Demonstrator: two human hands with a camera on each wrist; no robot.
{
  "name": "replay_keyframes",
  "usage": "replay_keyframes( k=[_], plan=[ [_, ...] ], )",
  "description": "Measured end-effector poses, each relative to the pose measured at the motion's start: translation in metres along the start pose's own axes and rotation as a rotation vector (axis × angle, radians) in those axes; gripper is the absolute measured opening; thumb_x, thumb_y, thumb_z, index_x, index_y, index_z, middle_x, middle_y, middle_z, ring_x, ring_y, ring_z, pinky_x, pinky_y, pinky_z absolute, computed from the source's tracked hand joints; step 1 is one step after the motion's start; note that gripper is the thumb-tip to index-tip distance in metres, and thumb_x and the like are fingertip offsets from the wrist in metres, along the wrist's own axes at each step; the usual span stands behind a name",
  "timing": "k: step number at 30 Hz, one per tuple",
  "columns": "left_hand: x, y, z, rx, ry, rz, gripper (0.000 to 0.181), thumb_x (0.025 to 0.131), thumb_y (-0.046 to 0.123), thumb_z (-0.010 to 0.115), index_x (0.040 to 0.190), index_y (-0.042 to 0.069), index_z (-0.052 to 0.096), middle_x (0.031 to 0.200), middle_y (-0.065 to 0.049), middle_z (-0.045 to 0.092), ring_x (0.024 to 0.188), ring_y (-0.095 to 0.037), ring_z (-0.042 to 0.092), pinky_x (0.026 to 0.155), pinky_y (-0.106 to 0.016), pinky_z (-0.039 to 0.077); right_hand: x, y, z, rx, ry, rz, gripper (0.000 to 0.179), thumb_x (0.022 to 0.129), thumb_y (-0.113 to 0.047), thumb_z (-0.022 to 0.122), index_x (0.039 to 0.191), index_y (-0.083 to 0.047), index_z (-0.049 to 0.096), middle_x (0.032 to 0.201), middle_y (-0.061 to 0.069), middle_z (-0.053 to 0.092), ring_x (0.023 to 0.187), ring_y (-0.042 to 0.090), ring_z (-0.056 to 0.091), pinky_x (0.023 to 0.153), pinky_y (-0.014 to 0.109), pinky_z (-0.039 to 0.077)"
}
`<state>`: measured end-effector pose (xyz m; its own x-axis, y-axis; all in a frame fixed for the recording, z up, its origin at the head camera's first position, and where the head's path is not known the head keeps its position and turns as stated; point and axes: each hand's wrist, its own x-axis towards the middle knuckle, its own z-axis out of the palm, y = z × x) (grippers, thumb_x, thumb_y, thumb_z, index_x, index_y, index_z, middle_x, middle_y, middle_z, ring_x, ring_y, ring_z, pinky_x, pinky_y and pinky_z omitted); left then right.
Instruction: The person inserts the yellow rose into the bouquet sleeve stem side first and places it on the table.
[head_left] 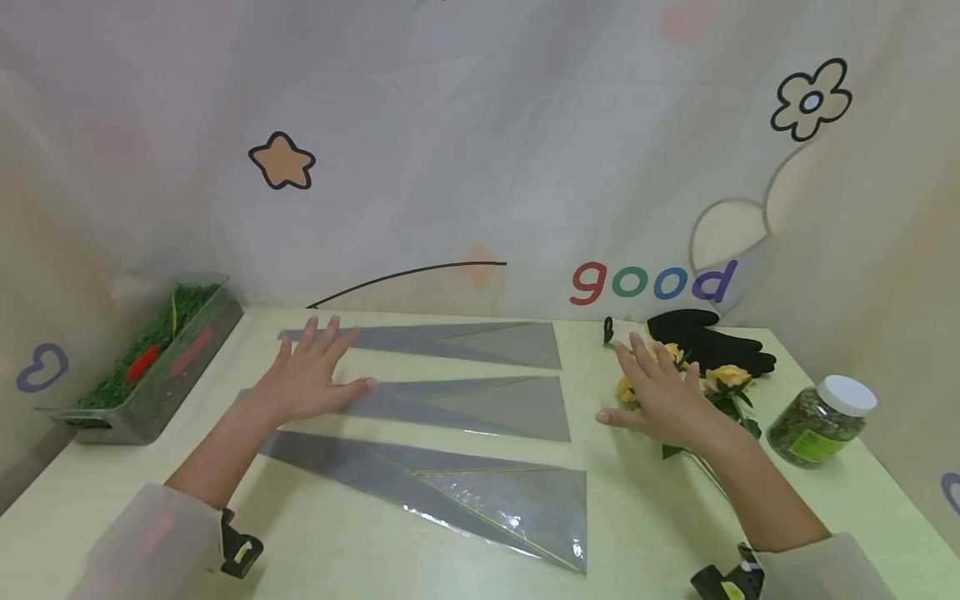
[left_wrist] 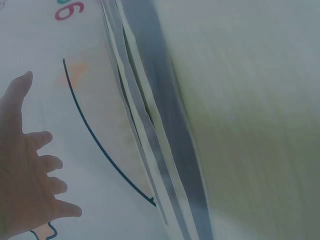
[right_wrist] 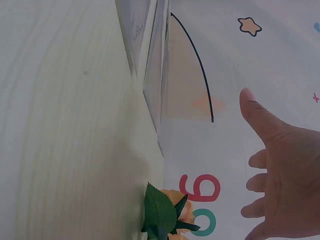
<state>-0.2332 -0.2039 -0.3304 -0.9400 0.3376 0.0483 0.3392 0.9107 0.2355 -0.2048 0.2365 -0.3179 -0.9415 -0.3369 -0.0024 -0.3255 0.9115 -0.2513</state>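
My left hand hovers with spread fingers over the left ends of the upper two grey flower sleeves, holding nothing. Three such long, tapered clear-and-grey sleeves lie in a row: a far one, a middle one and a near one with gold lines. Above the yellow artificial roses on the right is my right hand, its fingers spread and its grasp empty. It hides part of the roses. In the left wrist view the left hand appears apart from the sleeves.
Behind the roses lies a black glove. A jar with a white lid and green contents stands at the right edge. At the left, a clear bin holds green artificial grass and a red item. A printed curtain hangs behind the table.
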Motion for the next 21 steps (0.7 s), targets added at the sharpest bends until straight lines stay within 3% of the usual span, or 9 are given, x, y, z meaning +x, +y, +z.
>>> replay_keyframes(
  k=[6, 16, 21],
  plan=[
    [0.026, 0.003, 0.001, 0.033, -0.029, -0.014, 0.086, 0.088, 0.064, 0.040, 0.149, 0.008, 0.016, 0.151, -0.024, 0.005, 0.134, -0.045, -0.005, 0.098, -0.068, 0.004, 0.024, -0.007, -0.001, 0.006, -0.032, -0.016, 0.102, 0.080, -0.059, 0.059, 0.148, -0.001, 0.010, 0.150, 0.026, 0.000, 0.132, 0.050, -0.005, 0.089, 0.073, -0.008],
    [0.074, 0.034, 0.001, 0.009, -0.109, -0.008, 0.084, 0.090, 0.061, 0.040, 0.150, 0.010, 0.011, 0.152, -0.020, -0.002, 0.136, -0.037, -0.012, 0.101, -0.064, -0.001, 0.072, -0.017, -0.004, 0.055, -0.095, 0.002, 0.098, 0.084, -0.054, 0.059, 0.148, -0.002, 0.005, 0.150, 0.025, -0.006, 0.133, 0.049, -0.005, 0.093, 0.072, 0.000],
    [0.099, 0.048, 0.004, 0.011, -0.101, -0.015, 0.082, 0.090, 0.061, 0.039, 0.150, 0.011, 0.012, 0.152, -0.020, 0.003, 0.137, -0.036, -0.007, 0.102, -0.062, 0.000, 0.092, -0.029, -0.005, 0.074, -0.109, 0.009, 0.095, 0.085, -0.049, 0.060, 0.148, -0.004, 0.005, 0.151, 0.024, -0.005, 0.134, 0.047, -0.004, 0.095, 0.071, 0.000]
  ],
)
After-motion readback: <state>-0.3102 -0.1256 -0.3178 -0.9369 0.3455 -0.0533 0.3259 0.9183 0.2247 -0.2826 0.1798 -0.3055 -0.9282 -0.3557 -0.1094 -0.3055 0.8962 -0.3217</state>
